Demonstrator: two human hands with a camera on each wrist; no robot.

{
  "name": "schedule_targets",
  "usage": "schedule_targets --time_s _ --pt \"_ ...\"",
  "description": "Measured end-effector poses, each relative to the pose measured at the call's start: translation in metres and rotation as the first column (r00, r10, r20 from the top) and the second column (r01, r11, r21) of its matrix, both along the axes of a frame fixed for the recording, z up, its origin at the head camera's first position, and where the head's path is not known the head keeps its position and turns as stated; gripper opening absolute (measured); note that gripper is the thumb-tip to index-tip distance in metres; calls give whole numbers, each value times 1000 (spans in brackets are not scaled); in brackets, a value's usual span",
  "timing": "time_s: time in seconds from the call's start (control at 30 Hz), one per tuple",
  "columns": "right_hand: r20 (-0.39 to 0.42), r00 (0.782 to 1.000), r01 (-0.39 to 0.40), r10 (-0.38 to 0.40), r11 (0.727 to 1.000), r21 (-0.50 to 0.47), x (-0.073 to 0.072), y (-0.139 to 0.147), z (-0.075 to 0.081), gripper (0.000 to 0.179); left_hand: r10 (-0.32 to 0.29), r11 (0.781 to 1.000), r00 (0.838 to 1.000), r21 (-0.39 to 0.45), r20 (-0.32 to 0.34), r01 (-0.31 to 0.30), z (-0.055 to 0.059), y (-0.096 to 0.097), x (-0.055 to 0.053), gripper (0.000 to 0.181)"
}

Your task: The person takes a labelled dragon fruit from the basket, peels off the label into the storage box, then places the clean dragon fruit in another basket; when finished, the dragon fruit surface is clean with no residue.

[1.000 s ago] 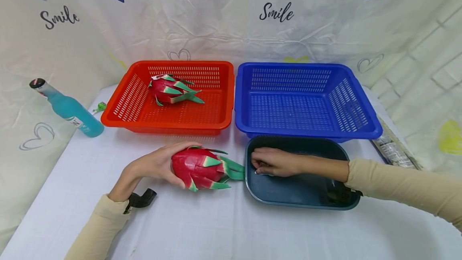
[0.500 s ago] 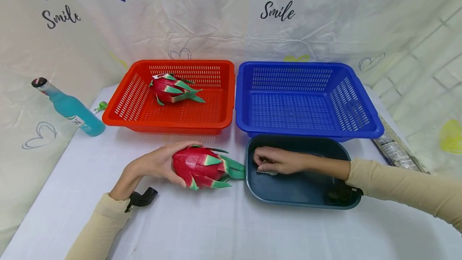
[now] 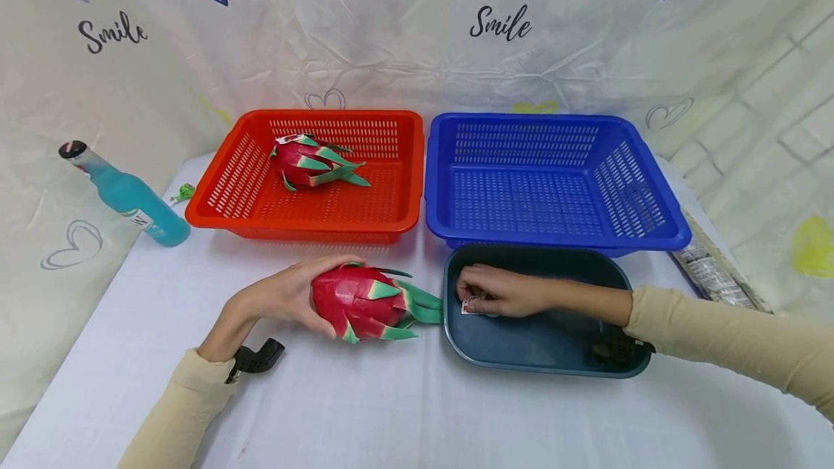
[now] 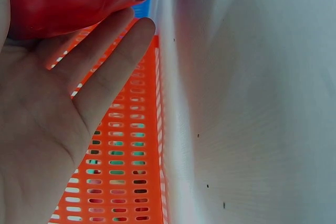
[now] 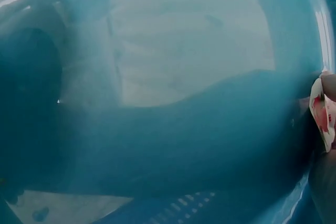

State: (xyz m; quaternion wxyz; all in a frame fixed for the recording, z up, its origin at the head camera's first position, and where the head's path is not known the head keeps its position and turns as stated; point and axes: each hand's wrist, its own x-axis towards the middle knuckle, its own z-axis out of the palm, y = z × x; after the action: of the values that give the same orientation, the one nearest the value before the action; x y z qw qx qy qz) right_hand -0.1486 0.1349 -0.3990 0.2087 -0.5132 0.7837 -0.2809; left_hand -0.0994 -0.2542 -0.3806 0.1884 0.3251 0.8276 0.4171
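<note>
In the head view my left hand (image 3: 287,294) grips the rounded end of a red dragon fruit (image 3: 355,302) with green scales, thumb on the near side and fingers on the far side. The fruit lies on the white cloth, its leafy tips reaching the rim of a dark teal basin (image 3: 521,366). Inside that basin, at its left end, my right hand (image 3: 504,292) pinches a small white-and-red piece, like a paper or sticker (image 5: 323,114), between thumb and fingers. Most of that piece is hidden by the fingers.
A second dragon fruit (image 3: 313,161) lies in the red basket (image 3: 302,226). Beside it stands a blue basket (image 3: 560,237), just behind the basin. A turquoise bottle (image 3: 140,201) stands at the left, near a small green item (image 3: 184,192). A newspaper-like bundle (image 3: 713,270) lies at the right.
The right fingers have shifted slightly within the basin, and the white-and-red piece shows more clearly under them. The left hand and its dragon fruit stay in place.
</note>
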Motion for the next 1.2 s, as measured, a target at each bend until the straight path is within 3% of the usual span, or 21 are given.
schedule_targets --time_s 0.2,0.43,0.6,0.77,1.03,1.2 --pt "-65 998 -3 1 1000 -27 2 0 0 10 -4 1000 1000 21 2 4 -1 1 -1 93" --pt "-83 995 54 -55 998 -18 6 -2 3 27 -15 999 1000 39 7 15 -2 0 0 93" --pt "-193 980 50 -50 999 -5 8 -4 6 29 -16 999 1000 42 13 15 -1 0 0 93" --pt "-285 956 86 -62 994 70 9 -5 10 31 -17 999 1000 40 3 17 -1 -1 0 93" --pt "-322 943 137 -82 979 153 10 -5 15 36 -9 1000 1000 24 -4 9 0 0 0 92" --pt "-316 946 128 -72 979 161 13 -2 30 36 -3 1000 1000 19 3 2 -1 1 -1 92"
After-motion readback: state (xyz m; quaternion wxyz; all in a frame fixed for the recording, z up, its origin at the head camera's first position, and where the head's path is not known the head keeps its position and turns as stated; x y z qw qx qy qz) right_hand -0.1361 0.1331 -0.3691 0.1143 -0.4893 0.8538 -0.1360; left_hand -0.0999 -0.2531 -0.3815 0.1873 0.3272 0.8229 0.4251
